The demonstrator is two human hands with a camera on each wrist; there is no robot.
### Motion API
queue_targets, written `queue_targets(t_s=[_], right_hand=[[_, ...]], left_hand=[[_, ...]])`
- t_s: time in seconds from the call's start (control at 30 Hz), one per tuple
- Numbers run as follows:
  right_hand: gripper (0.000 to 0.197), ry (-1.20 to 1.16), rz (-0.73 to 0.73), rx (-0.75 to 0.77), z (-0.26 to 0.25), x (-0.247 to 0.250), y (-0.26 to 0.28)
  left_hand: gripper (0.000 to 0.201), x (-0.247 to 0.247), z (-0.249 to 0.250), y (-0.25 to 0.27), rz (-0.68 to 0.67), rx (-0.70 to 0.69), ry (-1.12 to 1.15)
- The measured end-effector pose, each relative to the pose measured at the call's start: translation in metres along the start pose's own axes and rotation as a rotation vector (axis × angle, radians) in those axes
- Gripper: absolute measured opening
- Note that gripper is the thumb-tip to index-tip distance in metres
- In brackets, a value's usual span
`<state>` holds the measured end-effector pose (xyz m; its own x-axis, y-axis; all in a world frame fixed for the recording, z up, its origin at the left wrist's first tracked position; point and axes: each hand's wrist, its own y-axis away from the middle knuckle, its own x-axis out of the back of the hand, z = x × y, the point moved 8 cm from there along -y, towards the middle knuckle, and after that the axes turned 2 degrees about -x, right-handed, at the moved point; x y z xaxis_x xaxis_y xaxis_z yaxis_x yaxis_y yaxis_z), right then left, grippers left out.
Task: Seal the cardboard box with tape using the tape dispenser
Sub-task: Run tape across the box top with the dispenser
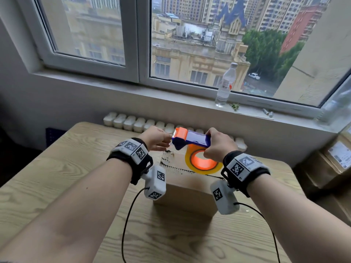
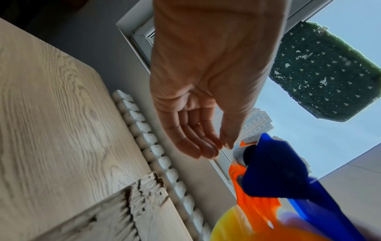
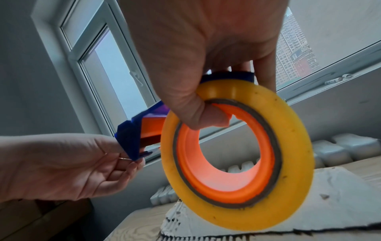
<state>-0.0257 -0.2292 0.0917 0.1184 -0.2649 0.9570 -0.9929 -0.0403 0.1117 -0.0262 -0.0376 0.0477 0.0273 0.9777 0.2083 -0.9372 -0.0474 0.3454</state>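
The cardboard box (image 1: 186,192) stands on the wooden table (image 1: 57,168), its top flaps rough and torn (image 3: 340,203). My right hand (image 1: 218,145) holds the blue and orange tape dispenser (image 1: 193,139) just above the box. The thumb (image 3: 198,114) hooks through the orange core of the yellow tape roll (image 3: 292,163), and the fingers lie over the blue top. My left hand (image 1: 157,138) is at the dispenser's front tip (image 3: 132,146), thumb and fingertips (image 2: 218,143) pinched together there. The clear tape itself is hard to make out.
A white radiator (image 1: 133,122) runs behind the table under the window sill, where a plastic bottle (image 1: 226,84) stands. Stacked cardboard boxes (image 1: 332,164) sit at the right. Black cables (image 1: 129,215) hang from both wrist cameras over the table's near part.
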Motion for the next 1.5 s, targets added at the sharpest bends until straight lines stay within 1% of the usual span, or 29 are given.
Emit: queue_targets(t_s=[0.17, 0.3, 0.43, 0.53, 0.63, 0.73, 0.8, 0.9, 0.93, 1.03, 1.13, 1.23, 1.4, 1.5], right_hand=[[0.045, -0.057, -0.025, 0.048, -0.015, -0.009, -0.002], [0.057, -0.073, -0.033, 0.130, -0.023, -0.013, -0.003], [0.069, -0.115, -0.097, 0.193, -0.030, -0.015, 0.000], [0.074, -0.099, -0.147, 0.228, -0.037, -0.015, 0.001], [0.076, -0.063, -0.175, 0.260, -0.043, -0.012, 0.000], [0.075, -0.023, -0.200, 0.266, -0.037, -0.009, 0.003], [0.076, 0.008, -0.207, 0.253, -0.025, -0.007, 0.004], [0.075, 0.023, -0.224, 0.222, -0.011, -0.005, 0.003], [0.074, 0.017, -0.226, 0.223, -0.010, -0.006, 0.002], [0.073, -0.008, -0.211, 0.229, -0.010, -0.007, 0.000], [0.073, 0.005, -0.208, 0.234, -0.009, -0.012, 0.001], [0.073, 0.010, -0.201, 0.238, -0.011, -0.017, 0.001], [0.073, 0.027, -0.201, 0.231, -0.009, -0.023, -0.001], [0.073, 0.059, -0.207, 0.222, -0.008, -0.025, -0.001]], left_hand=[[0.025, 0.010, -0.015, -0.004, 0.011, 0.012, -0.018], [0.028, 0.014, -0.026, -0.009, 0.010, 0.033, -0.089], [0.028, 0.019, -0.033, -0.015, 0.049, 0.032, -0.225], [0.032, 0.019, -0.044, -0.019, 0.063, 0.072, -0.313], [0.035, 0.015, -0.052, -0.025, 0.045, 0.096, -0.326], [0.038, 0.018, -0.065, -0.029, 0.013, 0.139, -0.300], [0.034, 0.032, -0.079, -0.029, 0.031, 0.166, -0.342], [0.027, 0.046, -0.092, -0.032, 0.061, 0.126, -0.395], [0.026, 0.045, -0.096, -0.034, 0.044, 0.125, -0.380], [0.024, 0.037, -0.107, -0.037, -0.004, 0.184, -0.234], [0.027, 0.036, -0.116, -0.039, 0.008, 0.216, -0.133], [0.024, 0.035, -0.123, -0.039, 0.017, 0.230, -0.097], [0.047, 0.033, -0.127, -0.040, 0.003, 0.215, -0.116], [0.051, 0.030, -0.124, -0.040, -0.011, 0.213, -0.161]])
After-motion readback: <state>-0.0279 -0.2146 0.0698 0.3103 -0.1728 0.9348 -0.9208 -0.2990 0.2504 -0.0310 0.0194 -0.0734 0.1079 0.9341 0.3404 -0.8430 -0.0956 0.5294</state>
